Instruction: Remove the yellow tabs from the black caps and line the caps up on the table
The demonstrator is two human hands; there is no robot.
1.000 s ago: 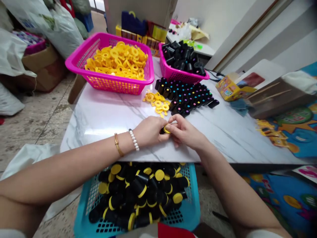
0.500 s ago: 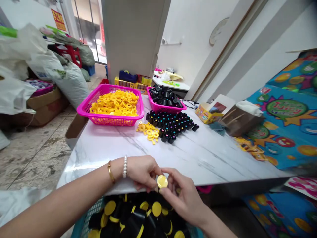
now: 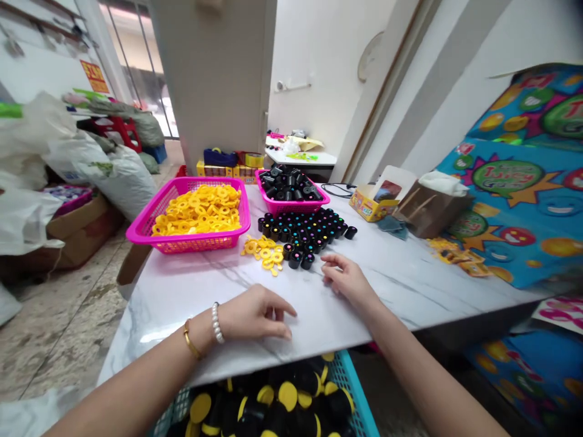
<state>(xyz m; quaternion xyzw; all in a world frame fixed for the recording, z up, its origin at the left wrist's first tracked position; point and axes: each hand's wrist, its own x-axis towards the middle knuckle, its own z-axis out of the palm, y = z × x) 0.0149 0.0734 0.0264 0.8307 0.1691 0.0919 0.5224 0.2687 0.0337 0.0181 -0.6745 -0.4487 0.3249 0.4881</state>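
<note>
My left hand [image 3: 259, 312] hovers over the near part of the white marbled table [image 3: 200, 291], thumb and fingers apart and holding nothing. Farther forward, my right hand [image 3: 348, 279] reaches toward a cluster of small black cylinders [image 3: 314, 230] with coloured dots on top; its fingers are apart and no object shows in them. A small pile of yellow ring-shaped pieces [image 3: 265, 250] lies left of the cylinders. Below the table edge, a teal basket [image 3: 357, 394] holds many black cylinders with yellow ends [image 3: 288, 396].
Behind the piles stand a pink basket [image 3: 141, 233] of yellow rings and a pink basket [image 3: 291, 206] of black cylinders. A small yellow box [image 3: 371, 206], a brown box [image 3: 421, 212] and blue printed cartons [image 3: 514, 200] are on the right. White sacks [image 3: 122, 176] lie on the left.
The black cylinder with a yellow end that was between both hands is gone from them. My right hand has moved forward toward the black cylinders; my left hand has opened near the table edge.
</note>
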